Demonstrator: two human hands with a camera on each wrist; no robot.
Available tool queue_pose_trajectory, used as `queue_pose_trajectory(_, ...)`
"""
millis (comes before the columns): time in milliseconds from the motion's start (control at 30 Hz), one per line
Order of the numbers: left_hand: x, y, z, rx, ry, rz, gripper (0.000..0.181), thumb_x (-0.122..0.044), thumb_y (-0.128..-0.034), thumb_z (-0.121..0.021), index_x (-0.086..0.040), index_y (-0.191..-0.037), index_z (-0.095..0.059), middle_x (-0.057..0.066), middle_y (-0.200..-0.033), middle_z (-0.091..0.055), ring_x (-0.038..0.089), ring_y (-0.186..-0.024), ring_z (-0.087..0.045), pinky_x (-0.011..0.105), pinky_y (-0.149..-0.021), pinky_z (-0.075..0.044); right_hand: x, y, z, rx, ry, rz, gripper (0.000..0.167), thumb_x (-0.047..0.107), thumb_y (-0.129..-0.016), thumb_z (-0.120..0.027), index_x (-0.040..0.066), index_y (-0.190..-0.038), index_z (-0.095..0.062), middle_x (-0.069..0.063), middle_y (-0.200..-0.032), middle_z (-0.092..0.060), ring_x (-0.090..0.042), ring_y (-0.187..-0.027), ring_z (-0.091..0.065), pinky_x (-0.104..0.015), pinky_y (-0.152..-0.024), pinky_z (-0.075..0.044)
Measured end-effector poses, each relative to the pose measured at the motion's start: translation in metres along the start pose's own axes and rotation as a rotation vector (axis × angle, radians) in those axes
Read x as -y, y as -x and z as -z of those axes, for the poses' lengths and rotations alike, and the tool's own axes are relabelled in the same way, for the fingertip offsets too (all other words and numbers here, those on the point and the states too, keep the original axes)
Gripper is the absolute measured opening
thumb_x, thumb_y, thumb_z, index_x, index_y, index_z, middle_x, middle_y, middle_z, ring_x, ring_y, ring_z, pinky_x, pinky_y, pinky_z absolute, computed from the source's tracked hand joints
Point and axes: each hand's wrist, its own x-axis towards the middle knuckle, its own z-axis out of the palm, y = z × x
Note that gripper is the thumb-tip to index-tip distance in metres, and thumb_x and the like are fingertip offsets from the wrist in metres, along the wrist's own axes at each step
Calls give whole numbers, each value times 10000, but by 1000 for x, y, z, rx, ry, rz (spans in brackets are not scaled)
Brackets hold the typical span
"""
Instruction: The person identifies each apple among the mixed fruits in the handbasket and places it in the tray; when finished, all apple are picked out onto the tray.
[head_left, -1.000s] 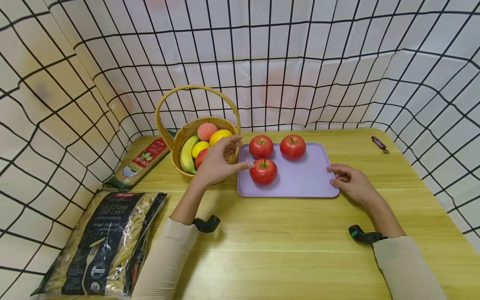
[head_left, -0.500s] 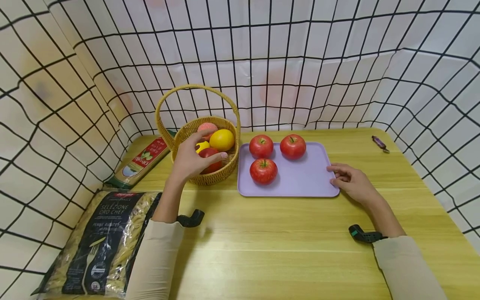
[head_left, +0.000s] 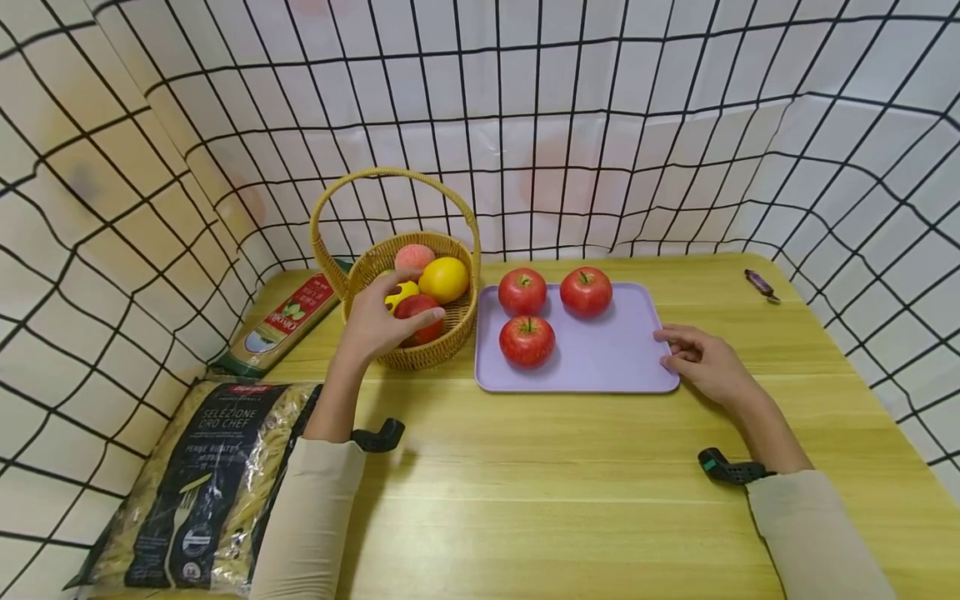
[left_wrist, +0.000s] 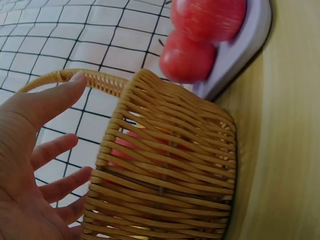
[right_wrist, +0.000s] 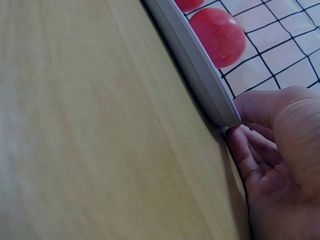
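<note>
In the head view, my left hand (head_left: pixel 367 321) hovers with spread fingers over the wicker basket (head_left: pixel 431 358), beside a red apple (head_left: pixel 418 305) in it. The left wrist view shows gaps between these fingers and nothing held. Also in the basket lie an orange-yellow fruit (head_left: pixel 444 280), a smaller yellow fruit (head_left: pixel 406 292) partly covered by my hand, and a pinkish peach-like fruit (head_left: pixel 414 256). My right hand (head_left: pixel 705 364) pinches the right edge of a lilac tray (head_left: pixel 600 362), thumb and fingers on either side of the rim (right_wrist: pixel 227 112). Three red apples (head_left: pixel 527 342) sit on the tray.
A penne pasta bag (head_left: pixel 217 483) lies at the left front. Behind it, a red-and-green packet (head_left: pixel 288 321) lies slanted next to the basket. The basket's tall handle (head_left: pixel 397 172) arches above it. A small purple wrapped item (head_left: pixel 761 286) rests at the back right.
My left hand has moved left, from between basket and tray to above the basket's apple, and has stayed nearly still since half a second ago. My right hand keeps its place on the tray.
</note>
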Motion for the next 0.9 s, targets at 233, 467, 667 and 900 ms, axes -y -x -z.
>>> queue_pose_trajectory(233,5,-2,-3,38,-23,44,778,-577,-819,-806,-196,-1454,-570,83,-1525,-527,369,-1359,-501,595,-1092,-457,1,0,1,-4,2,1,420,179,-1004,-684,11,-1385,-623,-244,-1535,-476,7,-969,-497,-29,-777,-428)
queue_pose_trajectory(467,9,-5,-10,32,-45,54,770,-568,-813,-815,-167,-1429,-587,99,-1493,-548,333,-1350,-506,573,-1108,-446,-1,1,0,-6,-1,-3,418,167,-1006,-679,9,-1388,-619,-242,-1535,-475,6,-969,-493,-36,-775,-428)
queue_pose_trajectory(667,8,-6,-15,27,-53,98,783,-539,-815,-821,-125,-1430,-571,155,-1470,-546,340,-1313,-526,545,-1091,-474,-3,0,0,-9,4,5,418,158,-1004,-681,5,-1387,-619,-247,-1532,-479,21,-967,-498,-33,-776,-433)
queue_pose_trajectory(900,8,-7,-20,29,-161,139,776,-573,-815,-798,-146,-1420,-566,178,-1390,-572,359,-1234,-566,562,-1004,-519,1,0,1,-1,2,-6,421,173,-1005,-680,13,-1390,-619,-243,-1540,-472,6,-974,-498,-29,-781,-427)
